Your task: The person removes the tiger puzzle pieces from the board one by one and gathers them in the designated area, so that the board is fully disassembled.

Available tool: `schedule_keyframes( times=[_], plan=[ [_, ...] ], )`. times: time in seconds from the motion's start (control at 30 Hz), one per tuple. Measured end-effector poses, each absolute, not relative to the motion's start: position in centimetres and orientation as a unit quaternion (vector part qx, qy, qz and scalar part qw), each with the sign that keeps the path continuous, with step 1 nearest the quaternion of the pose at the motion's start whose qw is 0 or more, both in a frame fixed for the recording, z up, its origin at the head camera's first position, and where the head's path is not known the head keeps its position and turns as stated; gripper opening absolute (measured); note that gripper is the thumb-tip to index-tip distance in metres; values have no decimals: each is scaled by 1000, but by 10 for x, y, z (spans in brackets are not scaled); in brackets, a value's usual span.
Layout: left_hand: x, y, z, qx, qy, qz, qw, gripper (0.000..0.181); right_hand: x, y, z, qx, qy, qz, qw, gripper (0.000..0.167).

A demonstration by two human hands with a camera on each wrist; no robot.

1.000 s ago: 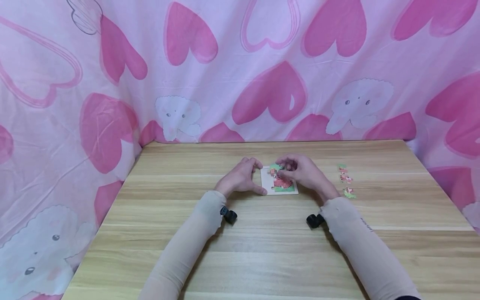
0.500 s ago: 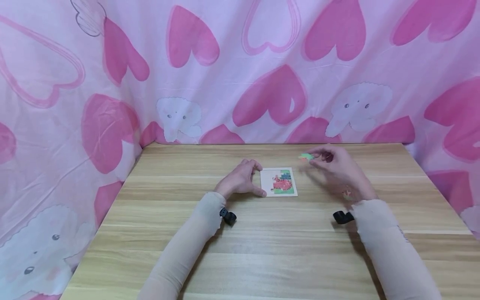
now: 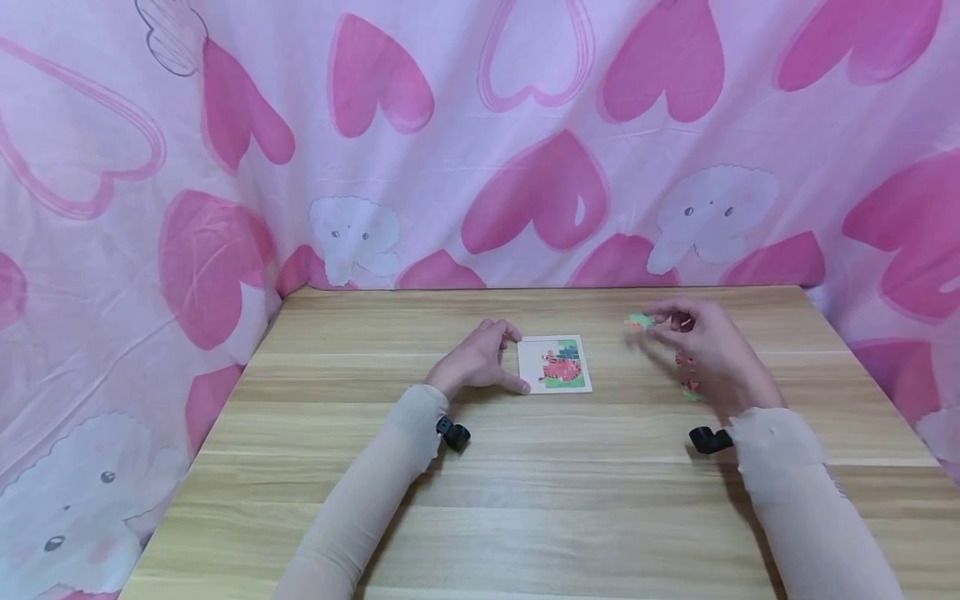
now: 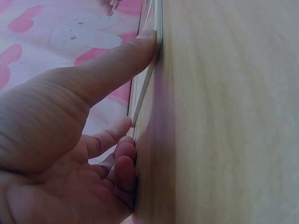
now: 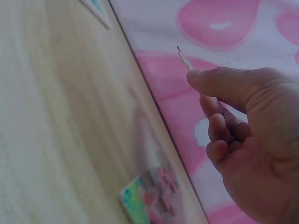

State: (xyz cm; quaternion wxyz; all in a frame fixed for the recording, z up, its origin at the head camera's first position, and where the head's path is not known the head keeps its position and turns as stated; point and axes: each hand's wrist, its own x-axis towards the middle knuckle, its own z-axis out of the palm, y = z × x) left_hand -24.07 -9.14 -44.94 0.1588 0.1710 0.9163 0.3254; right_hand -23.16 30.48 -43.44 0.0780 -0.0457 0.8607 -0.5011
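Pale pink curtain (image 3: 442, 187): hanging behind and to either side of the worktop (image 3: 525, 508), showing darker hearts and white fluffy animals.

Worktop, light wood grain: spreading out below both arms.

Left sleeve (image 3: 363, 496) and right sleeve (image 3: 813, 500), beige: covering the forearms, ending at the wrists.

Right hand (image 3: 705, 342): hovering above the worktop, well to the right of the puzzle board (image 3: 530, 362). Grip narrow: pinching one puzzle piece (image 3: 640, 320) between thumb and fingertips, curling the lower fingers toward the palm.

Left hand (image 3: 476, 358): resting at the left edge of the puzzle board. Grip wide: holding that edge with the thumb at the near corner and the forefinger at the far corner, curling the other fingers loosely.

Puzzle board, square, white-rimmed: lying on the worktop between the hands, showing white along the left part and a red striped animal with green and blue to the right.

Left wrist camera (image 3: 454, 434) and right wrist camera (image 3: 709, 440), black: jutting inward at the sleeve ends.

Loose puzzle pieces (image 3: 692, 388), red and green: lying on the worktop below the right hand, partly hidden; cannot tell the number.

Puzzle piece, green and orange: being held clear of the worktop, showing edge-on in the right wrist view.
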Motion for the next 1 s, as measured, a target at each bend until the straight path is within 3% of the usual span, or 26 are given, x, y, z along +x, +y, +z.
schedule_keyframes(
  times=[0.6,1.0],
  plan=[
    [-242,-92,-452,171,917,325,158,89,-245,306,-464,-127,908,-398,15,33],
    [-241,-93,-449,172,913,333,162,89,-246,305,-468,-97,912,-393,67,35]
  ],
)
